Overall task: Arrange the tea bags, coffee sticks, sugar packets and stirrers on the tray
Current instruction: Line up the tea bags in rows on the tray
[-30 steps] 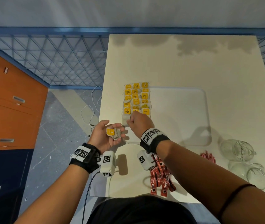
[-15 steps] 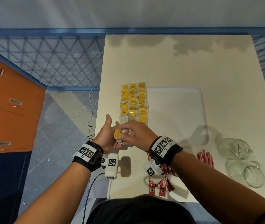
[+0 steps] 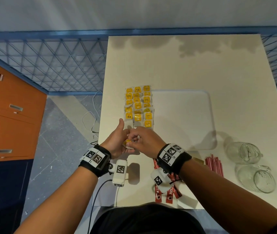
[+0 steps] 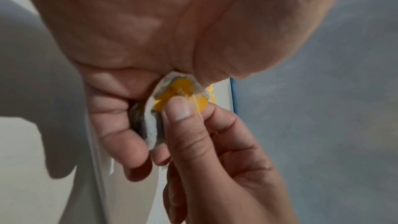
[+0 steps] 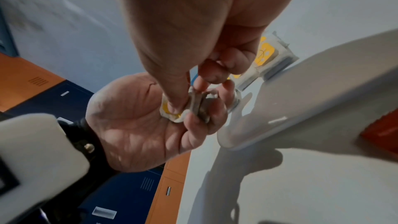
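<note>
Seen from the head camera: left hand (image 3: 117,142) and right hand (image 3: 147,141) meeting just in front of the white tray (image 3: 202,119), at its near-left corner, over a tea bag (image 3: 128,142) with a yellow label. Left palm up, thumb raised, fingers cupped under the bag; right fingers curled down onto it. On the tray's left side, rows of tea bags (image 3: 138,105) in three columns. Near the tray's front edge, red coffee sticks (image 3: 169,191) partly hidden under the right wrist, a bundle of red stirrers (image 3: 214,164) to their right, and two glass jars (image 3: 250,164) off the tray's near-right corner. From the left wrist: right thumb and forefinger pinching the tea bag (image 4: 183,94) at its yellow label, left fingers (image 4: 120,135) curled around it from below. From the right wrist: left hand (image 5: 137,125) open-palmed beneath, fingertips bent up around the tea bag (image 5: 172,108), right fingers pressing it from above; rim of the tray (image 5: 280,108) close beside, arranged tea bags (image 5: 267,54) beyond.
</note>
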